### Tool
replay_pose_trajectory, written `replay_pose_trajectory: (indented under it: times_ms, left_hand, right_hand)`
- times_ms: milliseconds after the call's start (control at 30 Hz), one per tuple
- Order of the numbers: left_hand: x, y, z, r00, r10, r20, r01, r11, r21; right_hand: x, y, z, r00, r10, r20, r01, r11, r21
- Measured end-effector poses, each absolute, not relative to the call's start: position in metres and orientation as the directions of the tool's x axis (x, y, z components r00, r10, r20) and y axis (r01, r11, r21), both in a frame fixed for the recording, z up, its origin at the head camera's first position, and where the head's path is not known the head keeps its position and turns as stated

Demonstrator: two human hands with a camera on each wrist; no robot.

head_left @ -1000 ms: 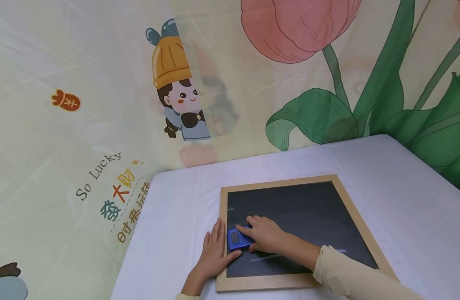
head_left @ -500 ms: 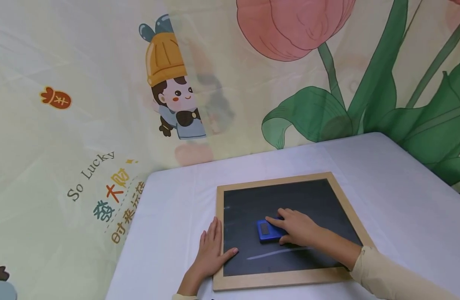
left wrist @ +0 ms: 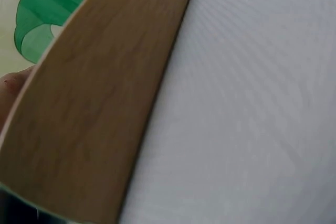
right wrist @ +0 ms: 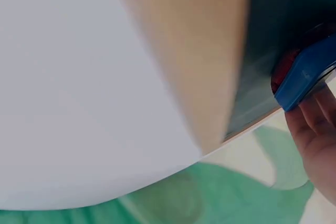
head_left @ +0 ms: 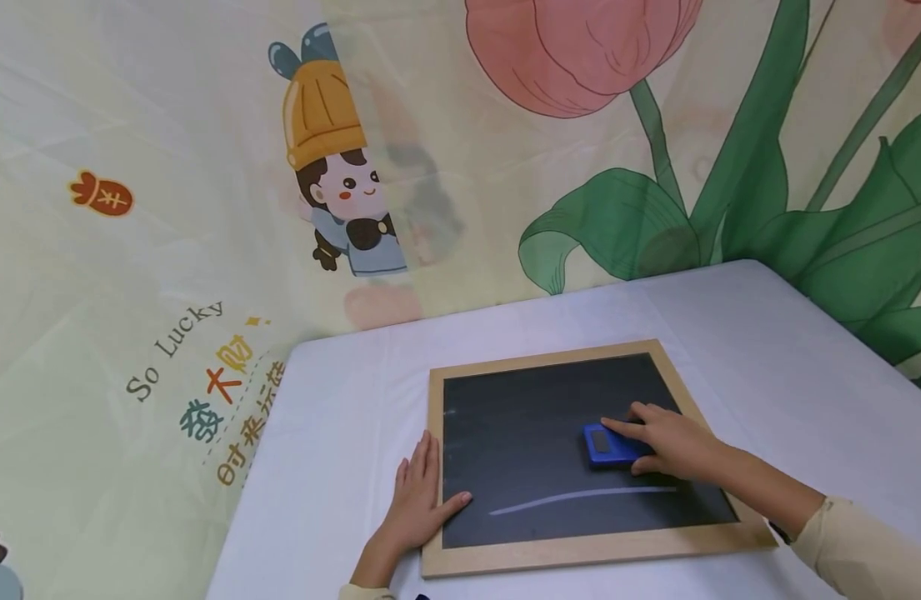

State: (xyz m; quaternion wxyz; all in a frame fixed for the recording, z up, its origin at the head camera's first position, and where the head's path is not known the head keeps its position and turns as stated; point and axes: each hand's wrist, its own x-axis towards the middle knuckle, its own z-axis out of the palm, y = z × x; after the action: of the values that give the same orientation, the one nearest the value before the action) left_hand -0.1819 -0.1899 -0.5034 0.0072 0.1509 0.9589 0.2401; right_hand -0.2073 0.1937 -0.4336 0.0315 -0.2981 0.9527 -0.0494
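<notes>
The right hand is gripping the blue eraser from its right end, one finger lying on the top and the thumb pressing at the near side; the forearm is reaching in across the right side of the frame. The left hand is resting with straight fingers along the left edge of the board, while its thumb is crossing onto the black surface. The eraser is sitting on the right half of the board, and a pale line is running just below it. The right hand is covering part of the eraser, and the right wrist view is cutting it off. In the left wrist view, brown wood is hiding almost all of the hand. A wide black stretch is lying left of the eraser; the right frame is standing nearer. The white counter is extending beyond the board's left, far and right edges.
</notes>
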Motion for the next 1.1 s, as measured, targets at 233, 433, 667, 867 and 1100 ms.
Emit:
replay_pose_trajectory:
  times_ms: [233,433,667,867,1100]
  left_hand:
    - [-0.182,-0.189,-0.503,-0.954,0.294,0.054,0.284,0.839,0.463]
    - [-0.185,-0.187,-0.506,-0.949,0.305,0.076,0.303,0.826,0.475]
    - [-0.184,-0.190,-0.507,-0.950,0.294,0.102,0.307,0.824,0.477]
    - [-0.184,-0.190,-0.505,-0.952,0.299,0.068,0.295,0.833,0.469]
    - [-0.182,-0.191,-0.504,-0.947,0.309,0.093,0.317,0.838,0.444]
  right_hand:
    - [-0.206,0.228,-0.434,-0.843,-0.537,-0.015,-0.530,0.836,-0.139]
    - [-0.205,0.234,-0.431,-0.851,-0.524,-0.020,-0.513,0.840,-0.173]
    - [-0.205,0.226,-0.428,-0.857,-0.515,-0.015,-0.502,0.840,-0.207]
    - [-0.194,0.231,-0.421,-0.852,-0.522,0.041,-0.517,0.828,-0.215]
    - [-0.171,0.245,-0.423,-0.862,-0.507,-0.010,-0.494,0.843,-0.214]
